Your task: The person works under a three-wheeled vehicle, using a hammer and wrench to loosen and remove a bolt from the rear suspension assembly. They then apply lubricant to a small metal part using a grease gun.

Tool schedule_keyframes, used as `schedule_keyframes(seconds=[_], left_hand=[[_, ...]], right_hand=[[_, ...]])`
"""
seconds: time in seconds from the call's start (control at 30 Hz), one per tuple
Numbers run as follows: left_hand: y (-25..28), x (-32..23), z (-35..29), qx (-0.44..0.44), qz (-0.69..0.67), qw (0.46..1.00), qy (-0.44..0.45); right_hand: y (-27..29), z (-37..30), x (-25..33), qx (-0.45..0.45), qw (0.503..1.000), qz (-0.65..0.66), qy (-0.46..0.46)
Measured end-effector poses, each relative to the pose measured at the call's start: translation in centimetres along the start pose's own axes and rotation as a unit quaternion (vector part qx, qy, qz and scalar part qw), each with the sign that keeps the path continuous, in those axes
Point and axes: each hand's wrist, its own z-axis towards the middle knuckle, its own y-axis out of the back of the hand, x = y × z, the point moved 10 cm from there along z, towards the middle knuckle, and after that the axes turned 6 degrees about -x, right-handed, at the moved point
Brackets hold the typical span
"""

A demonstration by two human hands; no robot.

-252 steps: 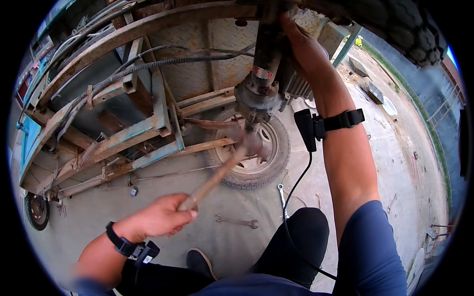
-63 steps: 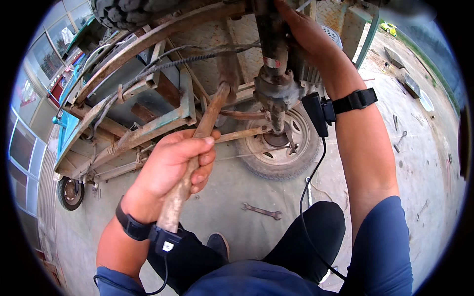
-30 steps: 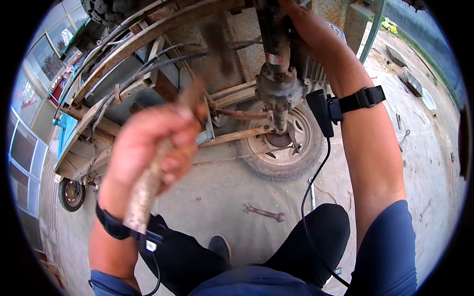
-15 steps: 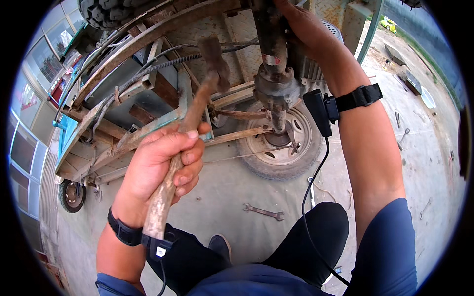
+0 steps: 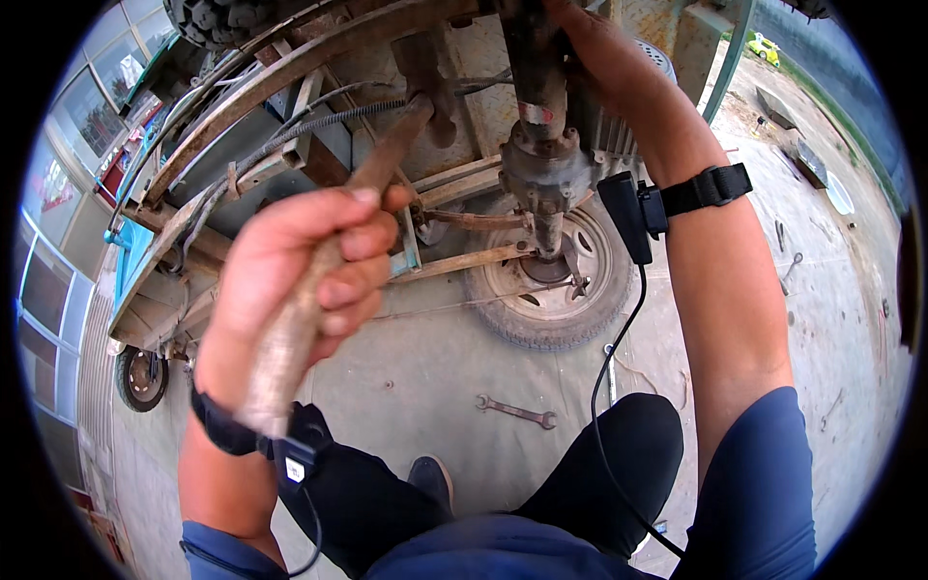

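My left hand (image 5: 280,256) is wrapped round the wooden handle of a hammer (image 5: 387,159), somewhat blurred by motion. The rusty hammer head is raised, left of a dark axle tube (image 5: 538,82). Below the tube sits a greasy gear housing (image 5: 543,169), joined to a wheel with a tyre (image 5: 551,333). Reaching up at the top edge, my right hand (image 5: 597,48) lies against the right side of the tube. Its fingers are hidden behind the tube and cut off by the frame, so its grip does not show.
A tipped vehicle frame (image 5: 242,101) with rusty rails and a corrugated cable (image 5: 329,123) fills the upper left. An open-ended wrench (image 5: 515,412) lies on the floor before my knees. More tools, including a spanner (image 5: 792,271), lie at the right. A finned motor (image 5: 611,140) sits beside the housing.
My left hand has shifted left and the hammer head has risen slightly, the handle now leaning more. My right hand stays by the axle tube.
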Motion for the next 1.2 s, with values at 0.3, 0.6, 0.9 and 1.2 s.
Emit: schedule_keyframes(seconds=[0.3,0.6,0.9,1.2], left_hand=[[1.2,0.2,-0.3,-0.008,0.058,0.998,-0.038],[4.0,5.6,-1.4,-0.077,0.269,0.957,-0.07],[13.4,11.1,3.3,-0.078,0.616,0.778,-0.096],[22.0,15.6,2.4,0.021,0.809,0.585,-0.049]], right_hand=[[-0.3,-0.3,0.2,0.003,1.0,0.013,-0.022],[-0.5,0.1,-0.8,0.019,0.999,0.047,-0.02],[-0.6,0.4,-0.5,0.015,0.998,0.06,-0.022],[-0.5,0.6,-1.2,-0.009,0.996,0.078,-0.031]])
